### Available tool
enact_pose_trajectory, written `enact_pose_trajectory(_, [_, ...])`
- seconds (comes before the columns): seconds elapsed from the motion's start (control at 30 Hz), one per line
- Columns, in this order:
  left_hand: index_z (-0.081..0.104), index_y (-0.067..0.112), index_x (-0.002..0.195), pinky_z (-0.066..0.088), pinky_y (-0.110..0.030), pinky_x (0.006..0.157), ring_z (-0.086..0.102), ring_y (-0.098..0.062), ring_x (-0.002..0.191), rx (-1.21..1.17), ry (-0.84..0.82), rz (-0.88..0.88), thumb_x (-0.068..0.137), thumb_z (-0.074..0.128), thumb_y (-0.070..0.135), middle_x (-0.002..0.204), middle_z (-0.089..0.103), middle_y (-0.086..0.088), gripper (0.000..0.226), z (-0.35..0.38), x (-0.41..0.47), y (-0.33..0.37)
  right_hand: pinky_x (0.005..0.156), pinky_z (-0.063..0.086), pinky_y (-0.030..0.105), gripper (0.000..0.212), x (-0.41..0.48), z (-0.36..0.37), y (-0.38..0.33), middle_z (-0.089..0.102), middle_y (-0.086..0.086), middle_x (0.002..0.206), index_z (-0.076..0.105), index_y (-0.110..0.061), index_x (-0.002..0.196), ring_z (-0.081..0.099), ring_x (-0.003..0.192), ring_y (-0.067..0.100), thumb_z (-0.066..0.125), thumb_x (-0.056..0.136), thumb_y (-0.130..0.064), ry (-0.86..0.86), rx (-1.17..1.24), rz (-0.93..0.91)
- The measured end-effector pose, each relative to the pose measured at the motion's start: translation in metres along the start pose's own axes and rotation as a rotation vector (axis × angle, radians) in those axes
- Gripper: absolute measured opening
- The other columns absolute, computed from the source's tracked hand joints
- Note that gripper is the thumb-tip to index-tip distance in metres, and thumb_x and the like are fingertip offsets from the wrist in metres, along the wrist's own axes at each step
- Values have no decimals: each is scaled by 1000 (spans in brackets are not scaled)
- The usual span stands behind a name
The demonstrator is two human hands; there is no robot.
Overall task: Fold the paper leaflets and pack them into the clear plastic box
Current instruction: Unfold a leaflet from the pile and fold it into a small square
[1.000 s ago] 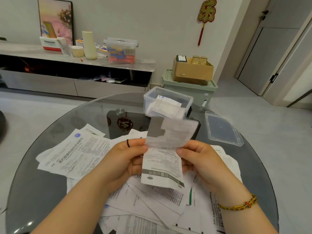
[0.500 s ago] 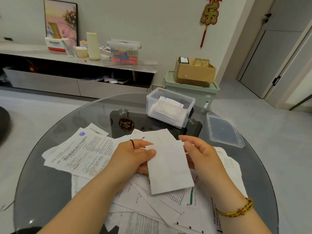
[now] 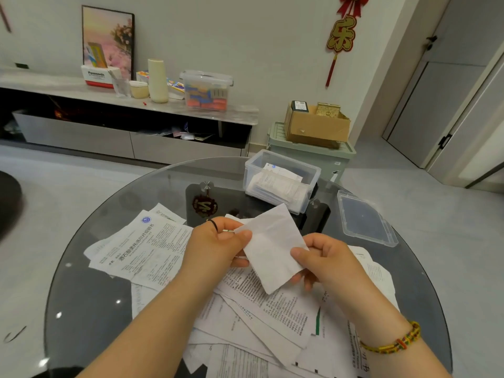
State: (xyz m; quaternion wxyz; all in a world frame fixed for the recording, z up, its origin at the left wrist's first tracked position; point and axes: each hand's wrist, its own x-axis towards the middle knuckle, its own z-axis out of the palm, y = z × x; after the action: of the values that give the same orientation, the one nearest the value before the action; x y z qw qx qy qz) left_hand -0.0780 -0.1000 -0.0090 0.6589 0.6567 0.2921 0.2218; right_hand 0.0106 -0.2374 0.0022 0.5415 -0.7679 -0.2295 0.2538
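A folded white leaflet is held above the round glass table, its blank side up. My left hand pinches its left edge between thumb and fingers. My right hand pinches its right edge with the thumb on top. Beneath my hands lies a loose pile of printed leaflets, one large unfolded sheet to the left. The clear plastic box stands at the table's far side with several folded leaflets inside.
The box's clear lid lies flat at the table's right edge. A dark table base shows through the glass. Beyond the table stand a low cabinet and a green crate with a cardboard carton.
The leaflet's upper half came down over its printed lower part, leaving a smaller blank rectangle. It then tilted with its top toward the right, and my right hand took hold of its right edge.
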Motion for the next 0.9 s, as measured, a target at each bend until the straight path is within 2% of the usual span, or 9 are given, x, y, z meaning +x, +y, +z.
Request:
enact_pose_trajectory(0.1, [58,13,72,55,-19,53,64,-9,51,103,-62,-18,83,63,10,56,69,2,12,-9,3,7,46,45,16,14,5,-3,-8,65,-8,53,61,-17,77,52,45,8,55,88,-10,52,-63,-1])
enact_pose_trajectory(0.2, [60,14,72,52,-14,50,64,-3,51,142,-14,26,85,60,15,54,67,6,13,-23,9,11,42,44,15,17,15,-1,-23,65,0,61,59,-15,77,57,45,5,53,88,-4,30,-89,-24])
enact_pose_trajectory(0.33, [64,19,89,43,-21,69,57,-6,80,360,107,86,90,51,25,88,65,11,14,-52,19,4,40,43,14,21,39,13,-38,62,1,63,57,-12,75,56,39,1,49,89,1,4,-107,-17])
enact_pose_trajectory(0.47, [56,21,119,36,-33,92,48,-22,116,562,230,15,92,49,24,127,53,-2,28,-88,29,-8,38,41,11,25,76,36,-47,58,4,66,53,-13,73,56,46,6,47,88,5,-19,-98,28])
enact_pose_trajectory(0.57, [49,21,127,37,-37,95,45,-25,120,706,263,-31,89,53,24,135,45,-5,38,-110,38,-13,38,42,10,22,107,62,-52,57,5,67,54,-11,75,55,43,4,47,87,6,-19,-91,46])
enact_pose_trajectory(0.67, [39,22,135,34,-34,100,40,-21,125,851,186,-68,86,58,30,140,37,-1,53,-118,43,-18,39,42,11,21,135,88,-57,58,11,81,58,-8,82,55,48,7,44,88,7,-3,-163,37])
enact_pose_trajectory(0.77, [29,27,139,31,-31,103,35,-17,129,1031,126,-60,83,58,41,142,34,6,64,-120,47,-21,52,44,20,20,162,113,-57,55,11,89,59,-7,94,54,64,19,44,88,5,41,-262,-5])
enact_pose_trajectory(0.83, [27,29,139,29,-30,104,32,-15,131,1056,121,-34,82,59,42,142,35,8,68,-119,49,-22,66,46,28,19,175,124,-54,53,9,92,57,-10,92,53,78,22,46,86,4,72,-345,-49])
enact_pose_trajectory(0.9, [27,29,140,28,-30,105,31,-14,131,1034,127,-25,80,62,41,141,36,9,70,-120,51,-23,81,43,29,22,182,132,-50,54,9,102,58,-7,102,53,98,25,46,86,2,87,-459,-84])
